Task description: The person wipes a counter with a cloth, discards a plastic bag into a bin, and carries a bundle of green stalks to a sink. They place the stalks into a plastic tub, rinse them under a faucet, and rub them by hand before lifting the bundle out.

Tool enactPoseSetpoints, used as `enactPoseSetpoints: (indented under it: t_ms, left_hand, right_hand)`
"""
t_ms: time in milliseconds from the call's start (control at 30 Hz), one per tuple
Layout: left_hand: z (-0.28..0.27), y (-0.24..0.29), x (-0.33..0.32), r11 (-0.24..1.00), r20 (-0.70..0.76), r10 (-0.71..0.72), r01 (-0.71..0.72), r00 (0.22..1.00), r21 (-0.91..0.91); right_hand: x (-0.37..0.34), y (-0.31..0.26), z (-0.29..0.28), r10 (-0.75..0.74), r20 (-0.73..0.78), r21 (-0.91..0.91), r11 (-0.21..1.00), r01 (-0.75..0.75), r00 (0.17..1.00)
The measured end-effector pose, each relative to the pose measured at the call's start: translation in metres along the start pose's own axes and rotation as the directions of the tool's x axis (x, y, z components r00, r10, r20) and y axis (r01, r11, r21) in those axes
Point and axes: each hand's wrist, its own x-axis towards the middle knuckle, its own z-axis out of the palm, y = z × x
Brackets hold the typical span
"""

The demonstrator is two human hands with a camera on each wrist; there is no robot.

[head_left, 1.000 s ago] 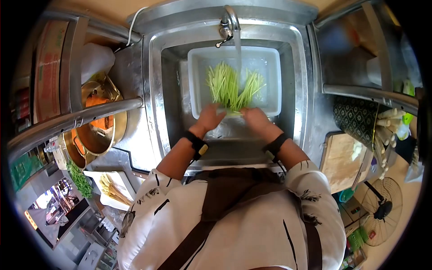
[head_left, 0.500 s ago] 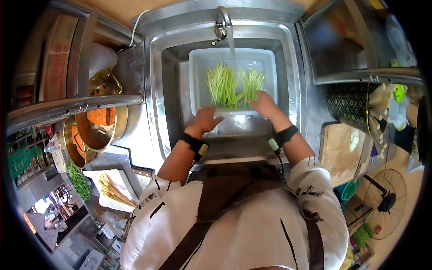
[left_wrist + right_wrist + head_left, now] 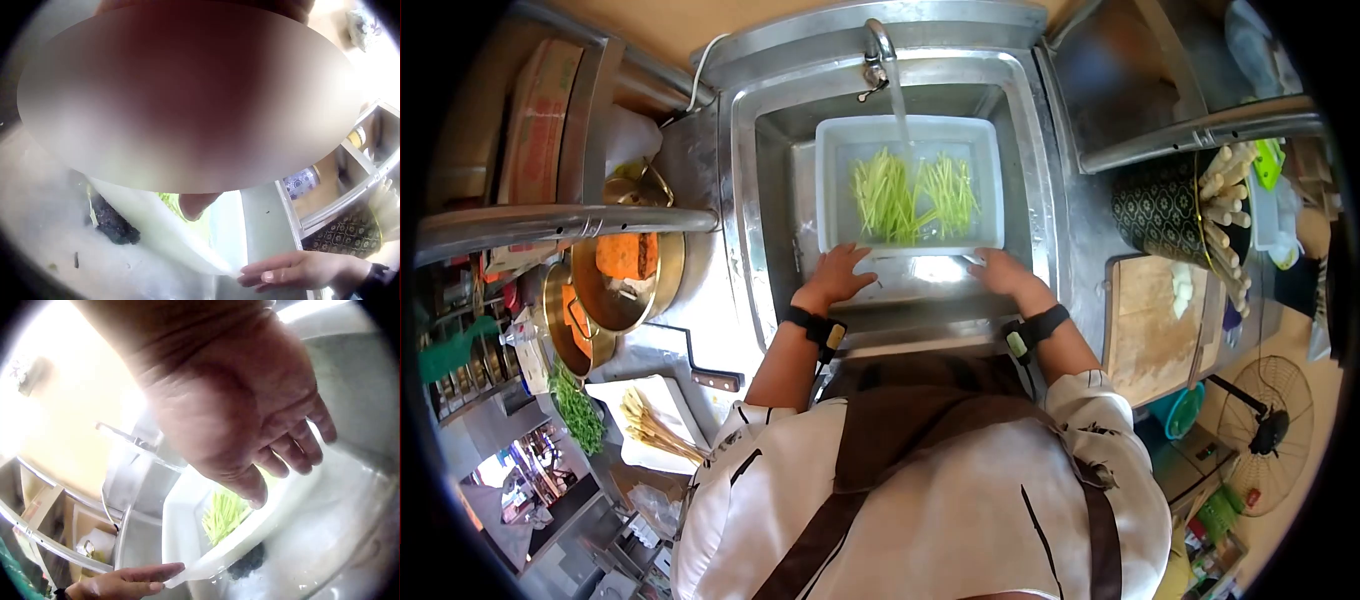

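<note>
A white tub (image 3: 827, 180) stands in the metal sink with pale green cut stalks (image 3: 887, 195) in water, in two bunches. The left hand (image 3: 837, 275) lies at the tub's near left corner, and the right hand (image 3: 1005, 275) is at its near right corner. In the right wrist view the right hand (image 3: 244, 412) has its fingers extended over the rim of the tub (image 3: 178, 531), with the left hand (image 3: 125, 584) touching another corner. A blurred patch hides most of the left hand in the left wrist view, where the right hand's (image 3: 306, 272) fingertips touch the rim.
Water runs from the faucet (image 3: 880, 40) into the tub. Left are gold pots (image 3: 670, 290), a cleaver handle (image 3: 716, 380) and a white tray (image 3: 680, 400). Right are a cutting board (image 3: 1145, 330) and a patterned container (image 3: 1150, 215). A dark drain (image 3: 112, 219) lies near the tub.
Both hands have moved away from the stalks to the tub's near corners. The stalks lie more spread out, and the tub appears shifted slightly left and lower as the view moved.
</note>
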Motion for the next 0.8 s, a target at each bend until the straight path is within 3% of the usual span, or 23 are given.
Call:
enactPoseSetpoints:
  t_ms: [67, 300, 367, 400, 467, 500, 567, 600, 667, 700, 767, 800]
  left_hand:
    - [-0.004, 0.0, -0.003, 0.994, -0.001, 0.043, -0.043, 0.999, -0.096]
    - [0.001, 0.001, -0.013, 0.998, 0.0, 0.052, -0.052, 0.999, -0.038]
    - [0.002, 0.004, -0.014, 0.995, 0.007, 0.052, -0.051, 0.999, -0.083]
    - [0.002, 0.005, -0.012, 0.995, 0.006, 0.045, -0.045, 0.999, -0.087]
    - [0.002, 0.004, -0.008, 0.995, 0.033, 0.016, -0.012, 0.999, -0.099]
    - [0.002, 0.004, -0.007, 0.995, 0.031, 0.005, -0.002, 0.999, -0.102]
    - [0.001, 0.002, -0.005, 0.994, 0.038, 0.011, -0.007, 0.999, -0.108]
    - [0.001, 0.001, -0.004, 0.994, 0.039, -0.001, 0.006, 0.999, -0.113]
    - [0.001, -0.001, -0.006, 0.987, 0.032, -0.009, 0.014, 0.999, -0.157]
    - [0.001, -0.001, -0.007, 0.986, 0.035, -0.019, 0.024, 0.999, -0.164]
    - [0.0, -0.001, -0.008, 0.987, 0.012, 0.014, -0.011, 1.0, -0.162]
    - [0.0, -0.001, -0.008, 0.986, 0.016, 0.017, -0.014, 1.0, -0.166]
  right_hand:
    - [0.005, -0.002, 0.004, -0.018, -0.008, -0.025, 1.0, 0.017, 1.0]
    - [0.019, -0.027, 0.015, -0.127, -0.082, -0.074, 0.99, 0.121, 0.988]
    - [0.029, -0.039, 0.021, -0.366, -0.186, -0.138, 0.928, 0.345, 0.912]
    - [0.038, -0.044, 0.025, -0.37, -0.179, -0.14, 0.927, 0.349, 0.912]
    - [0.061, -0.056, 0.038, -0.616, -0.234, -0.162, 0.787, 0.595, 0.752]
    - [0.072, -0.064, 0.043, -0.622, -0.226, -0.159, 0.783, 0.602, 0.749]
    - [0.091, -0.079, 0.049, -0.551, 0.075, -0.057, 0.83, 0.555, 0.831]
    - [0.099, -0.083, 0.049, -0.555, 0.087, -0.053, 0.827, 0.56, 0.827]
    - [0.117, -0.084, 0.053, -0.35, 0.28, -0.175, 0.897, 0.406, 0.894]
    - [0.123, -0.08, 0.053, -0.351, 0.292, -0.174, 0.895, 0.41, 0.89]
    - [0.136, -0.056, 0.054, -0.307, 0.259, -0.462, 0.793, 0.397, 0.916]
    - [0.141, -0.046, 0.057, -0.301, 0.26, -0.462, 0.795, 0.392, 0.917]
